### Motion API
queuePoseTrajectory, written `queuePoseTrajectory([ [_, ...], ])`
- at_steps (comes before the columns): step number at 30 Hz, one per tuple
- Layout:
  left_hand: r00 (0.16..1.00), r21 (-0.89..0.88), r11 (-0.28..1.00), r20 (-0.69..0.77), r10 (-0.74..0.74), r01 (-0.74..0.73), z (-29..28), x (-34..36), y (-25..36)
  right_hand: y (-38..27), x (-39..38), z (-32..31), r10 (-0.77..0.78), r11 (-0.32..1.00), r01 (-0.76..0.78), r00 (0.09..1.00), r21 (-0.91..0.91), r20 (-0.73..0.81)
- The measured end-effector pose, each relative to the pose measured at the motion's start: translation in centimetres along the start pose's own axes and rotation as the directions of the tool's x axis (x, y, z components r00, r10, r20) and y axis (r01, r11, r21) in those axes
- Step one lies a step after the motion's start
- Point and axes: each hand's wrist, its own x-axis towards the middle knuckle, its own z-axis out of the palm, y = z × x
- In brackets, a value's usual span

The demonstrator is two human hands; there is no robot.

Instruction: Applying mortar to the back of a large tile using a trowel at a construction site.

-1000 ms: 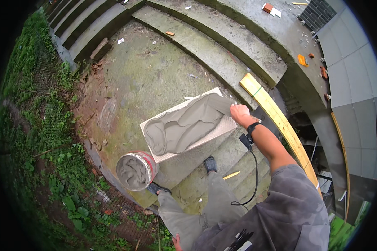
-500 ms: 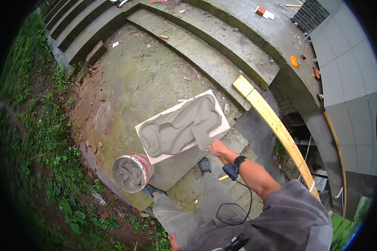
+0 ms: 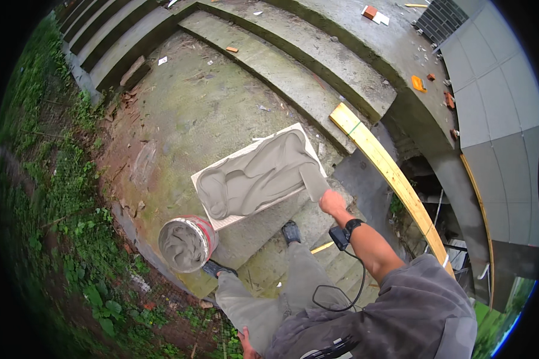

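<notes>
In my right hand is a trowel, gripped by its handle. Its flat grey blade lies against the right end of the grey mortar. That mortar is spread in wavy ridges over a pale rectangular tile, whose light edges show around it. At the lower edge, my left hand rests against my trouser leg, its visible fingers stretched out and holding nothing. A bucket with a red and white wall stands by the tile's near left corner, with more mortar inside.
Long yellow wooden boards lie to the right, beside a gap under the concrete. Concrete steps curve across the far side. Green plants border the left. Orange brick pieces lie near a grey panelled wall.
My right hand and the trowel have moved right, toward the tile's right end. The mortar there looks smoother. My left hand stays near my leg.
</notes>
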Motion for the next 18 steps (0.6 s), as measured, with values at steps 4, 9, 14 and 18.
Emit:
queuePoseTrajectory([
  [4,0.999,0.035,0.998,-0.008,-0.044,0.044,-0.4,-0.2,-1.4,-6.1,-3.1,4.9,0.191,0.59,-0.4,0.913,0.702,0.359],
  [9,0.992,0.091,0.995,-0.122,-0.031,0.042,-2.6,-0.9,-1.2,-14.5,-5.8,6.0,-0.062,0.669,-0.262,0.913,0.695,0.404],
  [14,0.988,0.365,0.931,-0.137,0.073,-0.019,-3.1,5.0,6.7,-13.3,-3.2,9.1,-0.41,0.91,0.414,0.897,-0.011,-0.166],
  [18,0.972,0.503,0.864,-0.208,0.105,0.014,-3.1,13.4,8.9,-17.3,-4.4,9.1,-0.304,0.906,0.265,0.95,0.33,0.071],
])
